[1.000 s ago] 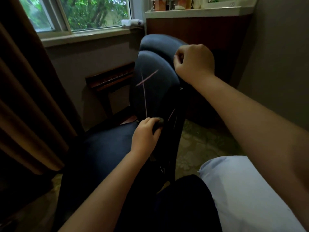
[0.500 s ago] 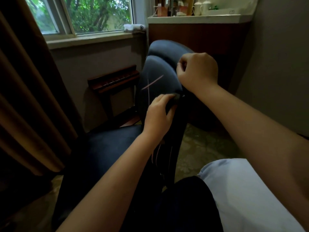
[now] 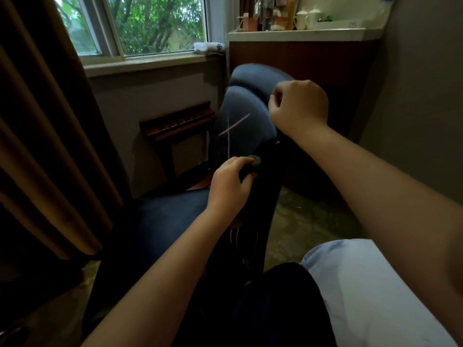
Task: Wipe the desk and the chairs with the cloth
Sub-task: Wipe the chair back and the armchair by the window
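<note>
Left hand (image 3: 230, 184) pinches cloth (image 3: 254, 164) against chair (image 3: 240, 113) back (right hand (image 3: 298, 106) grips its top)

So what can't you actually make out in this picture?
Head view only:
- Dark grey cloth: mostly buried in the left hand; only a bunched end shows.
- Right hand: its fingertips curl out of sight round the dark blue padded chair back.
- Bottles and white cups on the pale counter: too small to identify.
- Chair base: lost in shadow behind the forearms.
</note>
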A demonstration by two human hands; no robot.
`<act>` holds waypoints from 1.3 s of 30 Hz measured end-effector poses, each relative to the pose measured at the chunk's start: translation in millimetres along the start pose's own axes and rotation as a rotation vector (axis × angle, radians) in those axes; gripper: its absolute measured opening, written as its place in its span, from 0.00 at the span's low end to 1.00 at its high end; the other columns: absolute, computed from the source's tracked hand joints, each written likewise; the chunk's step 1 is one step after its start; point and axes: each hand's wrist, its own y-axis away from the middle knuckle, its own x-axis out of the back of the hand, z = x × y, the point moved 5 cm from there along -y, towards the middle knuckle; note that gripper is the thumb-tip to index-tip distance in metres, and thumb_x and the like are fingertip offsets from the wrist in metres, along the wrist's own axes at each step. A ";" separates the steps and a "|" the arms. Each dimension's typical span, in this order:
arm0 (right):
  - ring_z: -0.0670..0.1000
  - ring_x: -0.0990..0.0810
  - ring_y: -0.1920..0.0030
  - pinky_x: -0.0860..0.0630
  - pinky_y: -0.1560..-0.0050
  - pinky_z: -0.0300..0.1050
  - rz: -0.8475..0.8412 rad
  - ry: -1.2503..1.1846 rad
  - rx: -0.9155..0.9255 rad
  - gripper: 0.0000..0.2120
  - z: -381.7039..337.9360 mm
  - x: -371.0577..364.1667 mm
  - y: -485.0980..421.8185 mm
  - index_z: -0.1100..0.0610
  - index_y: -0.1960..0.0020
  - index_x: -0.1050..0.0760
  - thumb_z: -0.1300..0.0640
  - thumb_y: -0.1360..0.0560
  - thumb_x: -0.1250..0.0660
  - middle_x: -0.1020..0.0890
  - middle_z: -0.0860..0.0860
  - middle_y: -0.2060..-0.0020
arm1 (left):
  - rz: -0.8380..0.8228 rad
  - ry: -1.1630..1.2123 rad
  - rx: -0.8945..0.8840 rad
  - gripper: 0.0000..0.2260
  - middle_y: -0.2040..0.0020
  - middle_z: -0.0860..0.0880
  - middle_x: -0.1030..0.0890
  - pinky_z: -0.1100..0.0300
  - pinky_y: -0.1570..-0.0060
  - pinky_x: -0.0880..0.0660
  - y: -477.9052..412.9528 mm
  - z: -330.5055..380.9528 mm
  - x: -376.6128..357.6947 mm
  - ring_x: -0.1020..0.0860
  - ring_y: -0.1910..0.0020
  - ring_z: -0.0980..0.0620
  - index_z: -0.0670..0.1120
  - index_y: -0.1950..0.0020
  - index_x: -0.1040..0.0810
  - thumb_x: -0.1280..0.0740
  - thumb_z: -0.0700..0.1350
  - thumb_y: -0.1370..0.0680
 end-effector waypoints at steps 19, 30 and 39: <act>0.53 0.21 0.52 0.34 0.56 0.42 0.007 0.013 0.008 0.10 0.0 -2.8 -1.5 0.56 0.47 0.21 0.54 0.20 0.40 0.19 0.55 0.52 | -0.089 -0.121 0.021 0.14 0.44 0.49 0.20 0.66 0.46 0.30 6.8 -11.4 -9.8 0.22 0.45 0.51 0.44 0.39 0.20 0.30 0.40 0.24; 0.48 0.29 0.59 0.35 0.59 0.41 0.026 0.028 0.018 0.10 6.5 -6.0 1.6 0.56 0.50 0.22 0.54 0.20 0.41 0.22 0.52 0.59 | 0.040 0.025 -0.084 0.13 0.44 0.50 0.20 0.72 0.45 0.28 -12.5 13.5 -22.6 0.23 0.46 0.56 0.44 0.39 0.21 0.30 0.42 0.23; 0.51 0.24 0.51 0.35 0.54 0.40 0.033 0.050 0.073 0.11 -1.1 0.2 11.6 0.56 0.45 0.24 0.53 0.18 0.43 0.20 0.55 0.51 | 0.009 -0.023 0.031 0.14 0.44 0.49 0.21 0.66 0.44 0.28 34.3 -30.1 -22.9 0.23 0.46 0.54 0.42 0.39 0.21 0.30 0.40 0.24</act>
